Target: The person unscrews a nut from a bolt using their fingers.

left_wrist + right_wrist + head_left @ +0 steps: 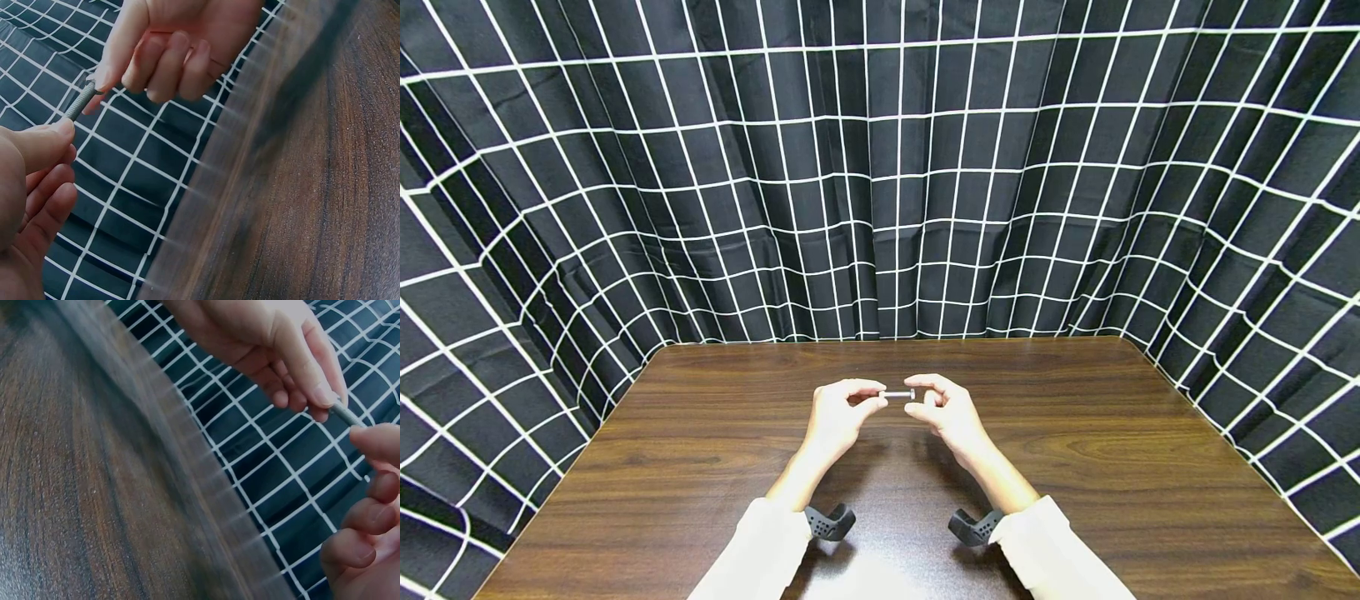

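Observation:
A metal bolt point(897, 394) lies level between the two hands above the table; its threaded shank point(81, 102) shows in the left wrist view. My left hand point(837, 415) pinches one end of it between thumb and fingertips. Around the wider end stands my right hand point(953, 417), its thumb and index finger spread apart on either side with gaps visible in the head view. The right thumb partly covers that end in the left wrist view. In the right wrist view, the bolt point(347, 415) shows only as a short stretch between the hands.
A brown wood-grain table point(700, 433) lies beneath the hands. Dark curtains point(895, 192) with a white grid surround its back and sides. Black wrist mounts point(831, 523) sit at both white sleeves point(760, 550).

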